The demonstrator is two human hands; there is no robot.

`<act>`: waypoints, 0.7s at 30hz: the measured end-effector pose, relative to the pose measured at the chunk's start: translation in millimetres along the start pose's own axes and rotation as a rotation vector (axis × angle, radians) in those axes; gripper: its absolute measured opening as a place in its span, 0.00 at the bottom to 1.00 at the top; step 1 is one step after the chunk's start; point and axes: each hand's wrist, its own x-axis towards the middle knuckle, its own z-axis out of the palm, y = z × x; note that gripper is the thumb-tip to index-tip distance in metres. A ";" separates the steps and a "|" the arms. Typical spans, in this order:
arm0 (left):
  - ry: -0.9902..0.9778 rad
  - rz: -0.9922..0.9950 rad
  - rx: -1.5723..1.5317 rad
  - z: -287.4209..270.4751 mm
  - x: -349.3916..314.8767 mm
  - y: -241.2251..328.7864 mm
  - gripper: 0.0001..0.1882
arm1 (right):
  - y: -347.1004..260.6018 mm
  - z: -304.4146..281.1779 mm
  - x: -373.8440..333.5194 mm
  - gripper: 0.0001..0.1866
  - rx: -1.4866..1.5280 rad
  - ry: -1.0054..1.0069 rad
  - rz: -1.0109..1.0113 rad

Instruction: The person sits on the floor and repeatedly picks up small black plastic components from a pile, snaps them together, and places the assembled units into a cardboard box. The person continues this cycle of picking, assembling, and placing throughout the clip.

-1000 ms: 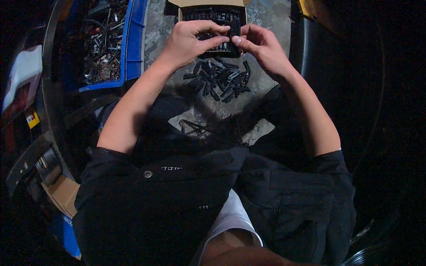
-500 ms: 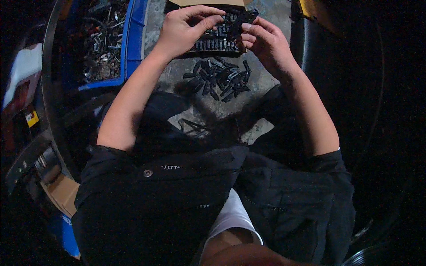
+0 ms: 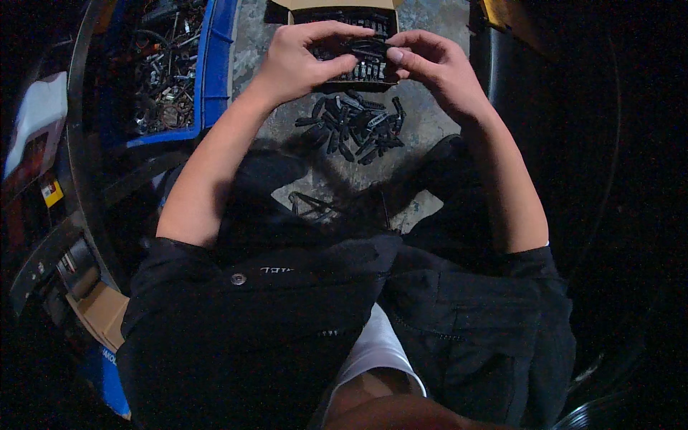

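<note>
My right hand [image 3: 433,64] pinches a slim black piece [image 3: 369,50] between thumb and fingers; its exact kind is too dark to make out. Facing it from the other side is my left hand [image 3: 304,57], thumb and fingers apart around the piece's free end, with no clear contact. Both hands are over an open cardboard box [image 3: 344,87], in which similar black and silver pieces stand in rows. On the floor just nearer than the box lies a loose pile of slim black pieces [image 3: 351,125], some with silver parts.
A blue plastic bin [image 3: 215,72] full of mixed metal scrap stands at the left. My legs frame the grey floor [image 3: 287,115] in front of me. Close to me lies a thin dark frame-like object [image 3: 312,206]. At the lower left is another cardboard box [image 3: 100,312].
The right hand has lowered the black piece slightly toward the box and turned it flatter. My left hand has shifted a little nearer, its thumb and fingers spreading wider.
</note>
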 end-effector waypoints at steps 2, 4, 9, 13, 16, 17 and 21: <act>0.021 0.015 0.018 1.2 0.0 -0.1 0.20 | 0.4 -2.5 -1.4 0.19 -0.179 0.040 -0.121; 0.025 0.018 0.038 1.6 -1.5 0.6 0.20 | -5.9 1.5 -6.4 0.19 -0.394 0.065 -0.236; 0.086 0.139 0.098 6.2 2.6 2.8 0.17 | -1.4 1.9 -1.4 0.18 -0.712 0.136 -0.523; 0.065 0.101 0.110 5.8 0.6 -1.3 0.19 | -6.3 3.0 -2.5 0.17 -0.772 0.129 -0.511; 0.079 0.089 0.076 9.7 0.5 0.0 0.19 | -5.1 2.8 -3.2 0.18 -0.792 0.117 -0.536; 0.086 0.093 0.074 11.5 -0.5 0.7 0.19 | -7.0 3.2 -3.7 0.18 -0.783 0.115 -0.537; 0.068 0.161 0.127 7.6 0.9 0.7 0.17 | -11.0 6.7 -6.6 0.14 -0.719 0.120 -0.465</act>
